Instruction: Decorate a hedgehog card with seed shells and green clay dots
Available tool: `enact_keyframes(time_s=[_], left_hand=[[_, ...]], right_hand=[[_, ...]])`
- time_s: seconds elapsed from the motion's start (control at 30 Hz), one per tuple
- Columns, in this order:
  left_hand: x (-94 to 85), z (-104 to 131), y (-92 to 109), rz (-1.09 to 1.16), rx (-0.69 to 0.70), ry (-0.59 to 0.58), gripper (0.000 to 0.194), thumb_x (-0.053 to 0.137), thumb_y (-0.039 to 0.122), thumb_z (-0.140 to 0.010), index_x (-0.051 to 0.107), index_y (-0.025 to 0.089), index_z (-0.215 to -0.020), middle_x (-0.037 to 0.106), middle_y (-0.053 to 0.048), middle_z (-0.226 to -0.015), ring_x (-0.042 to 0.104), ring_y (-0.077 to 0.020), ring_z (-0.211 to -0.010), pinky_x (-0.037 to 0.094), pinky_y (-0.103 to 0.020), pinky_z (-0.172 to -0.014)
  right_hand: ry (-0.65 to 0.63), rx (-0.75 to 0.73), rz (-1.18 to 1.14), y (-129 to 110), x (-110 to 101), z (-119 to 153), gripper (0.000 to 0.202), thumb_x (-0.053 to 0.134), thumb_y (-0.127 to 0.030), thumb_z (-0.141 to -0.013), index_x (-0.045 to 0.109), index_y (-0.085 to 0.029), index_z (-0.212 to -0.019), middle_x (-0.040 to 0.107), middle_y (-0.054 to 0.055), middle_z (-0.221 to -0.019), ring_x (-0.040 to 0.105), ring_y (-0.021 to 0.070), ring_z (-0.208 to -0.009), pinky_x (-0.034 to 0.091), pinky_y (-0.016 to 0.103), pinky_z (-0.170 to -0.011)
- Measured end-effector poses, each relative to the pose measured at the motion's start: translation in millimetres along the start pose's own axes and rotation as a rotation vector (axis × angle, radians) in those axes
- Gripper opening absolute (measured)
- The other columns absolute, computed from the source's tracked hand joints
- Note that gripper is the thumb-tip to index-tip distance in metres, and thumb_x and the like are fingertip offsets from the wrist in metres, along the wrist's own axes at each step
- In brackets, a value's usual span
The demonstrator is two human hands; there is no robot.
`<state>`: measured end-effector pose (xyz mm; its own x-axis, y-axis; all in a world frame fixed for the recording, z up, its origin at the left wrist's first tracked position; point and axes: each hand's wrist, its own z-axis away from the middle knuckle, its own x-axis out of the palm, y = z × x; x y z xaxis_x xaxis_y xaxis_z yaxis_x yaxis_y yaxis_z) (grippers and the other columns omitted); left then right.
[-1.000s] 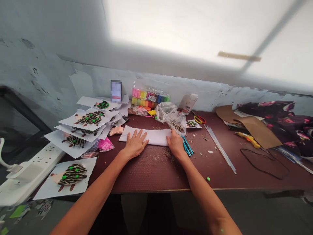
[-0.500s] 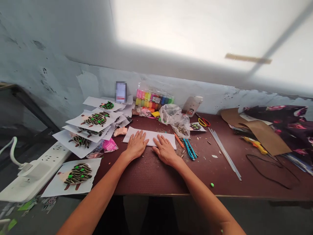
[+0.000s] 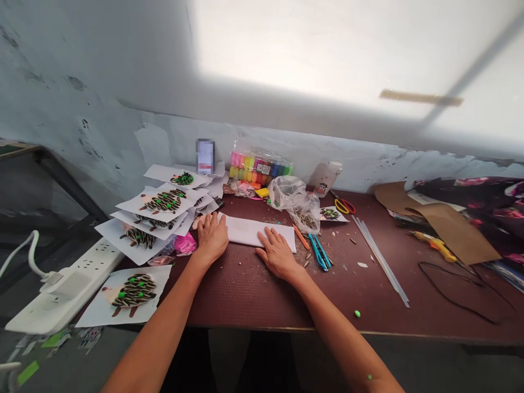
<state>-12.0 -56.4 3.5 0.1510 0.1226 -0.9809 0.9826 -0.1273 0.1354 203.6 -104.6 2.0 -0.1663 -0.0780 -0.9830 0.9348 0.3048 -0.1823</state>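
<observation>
A folded sheet of white paper (image 3: 242, 230) lies on the dark red table in front of me. My left hand (image 3: 213, 238) rests on its left end, fingers slightly bent and their tips near the far edge. Flat on the paper's right part is my right hand (image 3: 278, 251), fingers spread. Just right of the paper lie an orange stick (image 3: 301, 237) and a blue cutter knife (image 3: 320, 252). A clear plastic bag of striped seeds (image 3: 305, 215) sits behind them.
Hedgehog pictures made with seeds (image 3: 164, 201) are stacked at left, beside a white power strip (image 3: 65, 297). Coloured clay tubs (image 3: 262, 168), a white bottle (image 3: 327, 179) and scissors (image 3: 344, 206) stand or lie at the back. Glue sticks (image 3: 380, 262) and a yellow glue gun (image 3: 436, 245) lie right.
My left hand has slid left along the paper to its left end, its fingers now more bent. My right hand stays on the right part.
</observation>
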Motion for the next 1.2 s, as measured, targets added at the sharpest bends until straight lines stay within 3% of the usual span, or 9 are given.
enact_keyframes(time_s=[0.1,0.3,0.37,0.47,0.57,0.67,0.73,1.0,1.2], left_hand=[[-3.4,-2.5,-3.5,0.000,-0.058,-0.040,0.051,0.032,0.021,-0.097,0.052,0.016,-0.144,0.044,-0.020,-0.154,0.033,-0.0358,-0.146,0.033,-0.063,-0.112],[-1.1,-10.5,-1.8,0.020,-0.056,-0.069,0.050,0.038,0.018,-0.094,0.057,0.023,-0.140,0.043,-0.013,-0.156,0.031,-0.0410,-0.145,0.037,-0.071,-0.104],[0.5,-12.8,-2.2,0.028,-0.037,-0.045,0.049,0.038,0.015,-0.093,0.062,0.021,-0.135,0.048,-0.013,-0.152,0.035,-0.0403,-0.143,0.040,-0.068,-0.105],[2.2,-15.6,-1.9,0.034,0.058,-0.004,0.048,0.033,0.011,-0.094,0.067,0.013,-0.127,0.056,-0.016,-0.145,0.045,-0.0324,-0.138,0.038,-0.052,-0.114],[1.0,-18.3,-1.4,0.010,0.097,0.022,0.053,0.032,0.003,-0.091,0.064,0.010,-0.132,0.055,-0.015,-0.146,0.049,-0.0263,-0.135,0.036,-0.040,-0.117],[-5.0,-22.9,-3.6,-0.055,0.016,0.017,0.061,0.032,0.000,-0.088,0.054,0.012,-0.143,0.052,-0.018,-0.148,0.055,-0.0290,-0.127,0.046,-0.040,-0.105],[-11.0,-27.7,-6.7,-0.103,0.006,-0.018,0.062,0.032,0.000,-0.089,0.050,0.014,-0.146,0.058,-0.019,-0.139,0.059,-0.0309,-0.119,0.050,-0.042,-0.098],[-22.7,-47.6,-18.4,-0.134,0.013,-0.115,0.050,0.038,0.006,-0.091,0.057,0.016,-0.136,0.059,-0.019,-0.125,0.063,-0.0272,-0.107,0.050,-0.040,-0.093],[-26.6,-54.7,-25.3,-0.079,0.114,-0.064,0.039,0.047,0.011,-0.088,0.071,0.019,-0.118,0.068,-0.014,-0.109,0.061,-0.0290,-0.109,0.049,-0.039,-0.095]], right_hand=[[-0.016,0.002,0.002,-0.3,-1.1,0.0,0.061,0.038,-0.049,-0.103,0.038,-0.017,-0.155,0.028,0.018,-0.163,0.023,0.0316,-0.153,0.024,0.050,-0.121],[-0.013,0.017,-0.001,-2.3,-3.2,1.7,0.060,0.040,-0.048,-0.103,0.039,-0.017,-0.155,0.027,0.016,-0.164,0.023,0.0309,-0.153,0.023,0.048,-0.122],[-0.019,0.021,-0.010,-3.5,-4.9,2.4,0.060,0.040,-0.048,-0.103,0.040,-0.017,-0.155,0.027,0.016,-0.163,0.023,0.0310,-0.153,0.022,0.048,-0.123],[-0.030,0.027,-0.023,-5.3,-7.4,2.9,0.060,0.041,-0.047,-0.103,0.039,-0.017,-0.155,0.027,0.016,-0.163,0.022,0.0312,-0.153,0.022,0.047,-0.123],[-0.035,0.034,-0.024,-6.5,-9.4,3.3,0.059,0.042,-0.046,-0.103,0.040,-0.017,-0.154,0.027,0.015,-0.164,0.022,0.0315,-0.153,0.022,0.048,-0.123],[-0.036,0.037,-0.028,-6.9,-10.6,3.8,0.060,0.042,-0.046,-0.103,0.040,-0.017,-0.154,0.028,0.016,-0.163,0.022,0.0316,-0.153,0.023,0.048,-0.123],[-0.033,0.033,-0.035,-6.8,-10.6,4.1,0.060,0.042,-0.047,-0.103,0.040,-0.017,-0.154,0.028,0.016,-0.163,0.022,0.0316,-0.153,0.023,0.049,-0.123],[-0.033,0.036,-0.047,-6.4,-10.9,4.7,0.060,0.043,-0.046,-0.103,0.040,-0.016,-0.154,0.027,0.017,-0.163,0.022,0.0323,-0.152,0.024,0.049,-0.123],[-0.027,0.040,-0.052,-5.7,-10.0,3.8,0.060,0.044,-0.046,-0.102,0.041,-0.017,-0.154,0.029,0.017,-0.162,0.023,0.0328,-0.152,0.025,0.051,-0.122]])
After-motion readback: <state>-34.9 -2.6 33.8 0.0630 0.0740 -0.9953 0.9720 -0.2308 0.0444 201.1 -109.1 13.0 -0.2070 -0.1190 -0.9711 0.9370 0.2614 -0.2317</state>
